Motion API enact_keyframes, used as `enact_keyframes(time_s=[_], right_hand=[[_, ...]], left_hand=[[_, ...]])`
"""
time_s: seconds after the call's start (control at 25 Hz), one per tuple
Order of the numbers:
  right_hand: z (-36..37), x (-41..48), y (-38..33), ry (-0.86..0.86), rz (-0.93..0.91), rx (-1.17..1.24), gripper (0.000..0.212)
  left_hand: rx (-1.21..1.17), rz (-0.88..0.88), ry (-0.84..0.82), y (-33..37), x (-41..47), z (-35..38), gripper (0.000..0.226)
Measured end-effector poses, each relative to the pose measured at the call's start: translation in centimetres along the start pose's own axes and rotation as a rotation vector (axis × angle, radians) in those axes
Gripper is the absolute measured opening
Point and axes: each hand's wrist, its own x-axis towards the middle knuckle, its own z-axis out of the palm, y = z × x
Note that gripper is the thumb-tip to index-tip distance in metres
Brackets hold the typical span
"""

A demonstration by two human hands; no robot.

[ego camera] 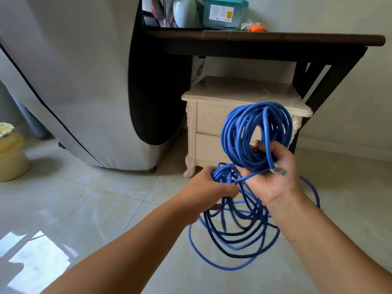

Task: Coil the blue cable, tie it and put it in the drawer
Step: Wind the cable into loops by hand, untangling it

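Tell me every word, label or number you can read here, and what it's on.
Nothing is legible.
White label on the teal-lidded box on the desk: print too small and blurred to read.
Blue cable and its clear plug: no markings visible.

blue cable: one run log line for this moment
step: coiling | right hand: holds coiled loops of blue cable | left hand: grips loose loops | slack: hangs to floor | tie: not done | drawers: closed

The coil [233, 134] sits in right hand [273, 177]; left hand [203, 187] holds loops [231, 209] just left, below; nightstand [212, 115] stands behind, under table [275, 39]; box [222, 11] on table; bin [10, 155] far left on floor.
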Motion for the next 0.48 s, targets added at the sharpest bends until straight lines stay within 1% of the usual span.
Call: enact_keyframes(time_s=[0.08, 0.16, 0.24, 0.32, 0.36, 0.4, 0.44, 0.48], right_hand=[[-0.2, 0.1, -0.5, 0.002, 0.009, -0.001, 0.012], [-0.4, 0.0, -1.0, 0.004, 0.030, 0.008, 0.011], [-0.3, 0.1, -1.3, -0.018, 0.039, 0.007, 0.013], [-0.5, 0.4, -2.3, -0.022, -0.010, -0.036, 0.010], [-0.7, 0.4, -3.2, -0.029, -0.049, -0.030, 0.019], [-1.0, 0.5, -4.3, -0.033, -0.083, -0.022, 0.033], [-1.2, 0.6, -5.3, -0.019, -0.106, -0.014, 0.043], [-1.3, 0.6, -6.0, -0.007, -0.113, -0.011, 0.043]], left_hand=[[0.011, 0.064, 0.099, 0.1, 0.1, -0.4, 0.026], [-0.075, 0.073, 0.149, -0.1, 0.3, -1.2, 0.018], [-0.170, 0.023, 0.161, -0.3, 0.8, -2.4, 0.016], [-0.294, -0.048, 0.261, -0.8, 1.4, -4.4, 0.017], [-0.367, -0.081, 0.340, -1.1, 1.7, -5.8, 0.018], [-0.425, -0.109, 0.414, -1.4, 2.0, -7.3, 0.019], [-0.449, -0.135, 0.470, -1.6, 2.1, -8.8, 0.018], [-0.443, -0.154, 0.503, -1.8, 2.2, -10.0, 0.016]])
